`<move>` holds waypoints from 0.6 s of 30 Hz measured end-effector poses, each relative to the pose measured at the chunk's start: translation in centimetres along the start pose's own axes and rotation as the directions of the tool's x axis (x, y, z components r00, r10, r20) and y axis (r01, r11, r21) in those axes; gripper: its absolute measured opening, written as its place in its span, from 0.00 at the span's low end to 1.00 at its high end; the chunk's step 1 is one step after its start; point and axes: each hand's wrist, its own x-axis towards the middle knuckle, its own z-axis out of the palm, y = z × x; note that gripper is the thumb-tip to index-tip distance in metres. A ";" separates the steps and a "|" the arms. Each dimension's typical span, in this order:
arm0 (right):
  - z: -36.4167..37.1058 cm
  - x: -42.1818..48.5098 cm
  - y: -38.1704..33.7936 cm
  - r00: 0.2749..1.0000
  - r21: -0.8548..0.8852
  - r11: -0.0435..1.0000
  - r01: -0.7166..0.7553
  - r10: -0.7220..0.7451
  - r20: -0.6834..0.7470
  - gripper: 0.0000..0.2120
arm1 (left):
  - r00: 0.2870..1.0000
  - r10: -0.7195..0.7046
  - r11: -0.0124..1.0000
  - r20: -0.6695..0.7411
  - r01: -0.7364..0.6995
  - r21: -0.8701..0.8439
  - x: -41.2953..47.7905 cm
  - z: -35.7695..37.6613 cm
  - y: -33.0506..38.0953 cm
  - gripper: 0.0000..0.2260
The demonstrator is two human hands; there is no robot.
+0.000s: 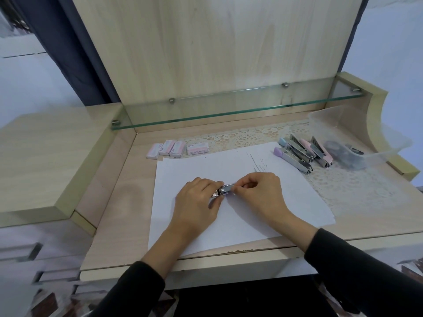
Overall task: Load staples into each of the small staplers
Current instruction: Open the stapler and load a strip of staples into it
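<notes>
A small metal stapler lies on a white sheet of paper in the middle of the desk. My left hand grips its left end, fingers curled over it. My right hand pinches its right end with thumb and fingertips. Most of the stapler is hidden under both hands. Several other small staplers in lilac, blue and pink lie side by side at the back right. Several pink staple boxes stand at the back left of the paper.
A clear plastic tub with dark items inside sits at the far right on a lace mat. A glass shelf runs along the back. Loose staple strips lie on the paper. A raised wooden block borders the left.
</notes>
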 end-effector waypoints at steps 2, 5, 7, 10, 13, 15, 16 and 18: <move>-0.2 0.0 0.1 1.000 0.006 1.000 0.000 0.000 0.006 0.07 | 1.000 -0.001 1.000 0.007 0.001 0.002 0.0 0.0 0.0 0.12; -0.7 0.1 0.3 1.000 0.024 1.000 -0.007 0.006 0.028 0.09 | 1.000 -0.002 1.000 0.018 0.002 0.000 0.1 0.0 0.0 0.12; -1.2 0.2 0.3 0.999 0.056 0.998 -0.017 0.015 0.034 0.11 | 1.000 -0.009 1.000 0.030 0.008 0.004 0.1 -0.1 0.0 0.12; -2.4 0.2 -0.1 0.997 0.152 0.988 -0.013 0.003 0.071 0.11 | 0.999 -0.018 1.000 0.047 0.017 0.020 0.0 -0.3 0.1 0.13; -3.7 0.5 -0.6 0.990 0.272 0.962 -0.017 -0.022 0.139 0.09 | 0.997 -0.036 0.999 0.062 0.036 0.014 0.1 -0.5 0.2 0.13; -4.6 1.0 -0.8 0.991 0.323 0.946 -0.028 -0.016 0.133 0.08 | 0.996 -0.051 0.999 0.079 0.051 0.004 0.1 -0.5 0.3 0.13; -5.1 1.5 -0.9 0.993 0.342 0.939 -0.032 -0.008 0.116 0.08 | 0.994 -0.056 0.998 0.091 0.056 0.002 0.2 -0.5 0.2 0.13; -6.1 2.4 -0.8 0.998 0.354 0.935 -0.026 0.004 0.062 0.08 | 0.991 -0.062 0.998 0.114 0.063 -0.003 0.1 -0.5 0.2 0.14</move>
